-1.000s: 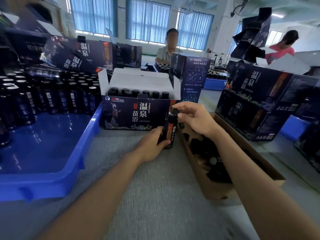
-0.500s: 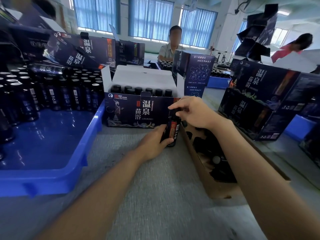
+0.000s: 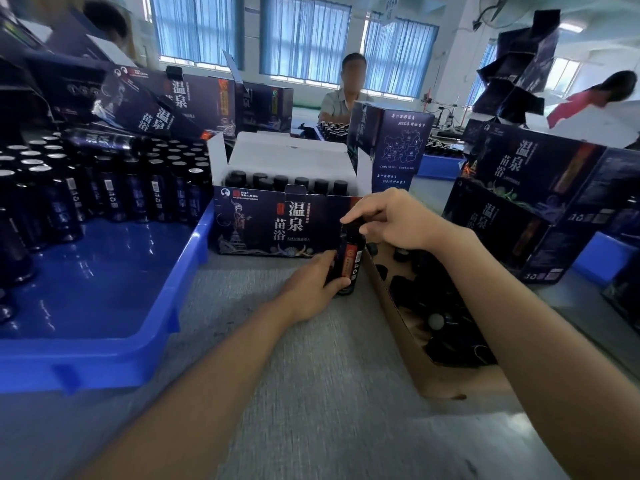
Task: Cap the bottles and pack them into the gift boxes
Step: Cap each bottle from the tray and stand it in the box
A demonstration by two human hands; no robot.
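Note:
A dark bottle [image 3: 350, 263] with a red label stands upright on the grey table, just in front of the open gift box [image 3: 277, 223]. My left hand [image 3: 310, 287] grips the bottle's body. My right hand [image 3: 391, 220] is over its top, fingers curled round the black cap [image 3: 351, 225]. The gift box is dark blue with white flaps up, and a row of capped bottles [image 3: 287, 183] stands inside it.
A blue tray [image 3: 104, 306] on the left holds several uncapped bottles [image 3: 104, 188]. A brown carton [image 3: 415, 362] on the right contains loose black caps. Closed gift boxes [image 3: 519, 202] are stacked at right and behind. A person sits across the table.
The bottle has come down a little and stands closer to the gift box front. My right hand has closed lower over the cap. My left hand keeps its grip.

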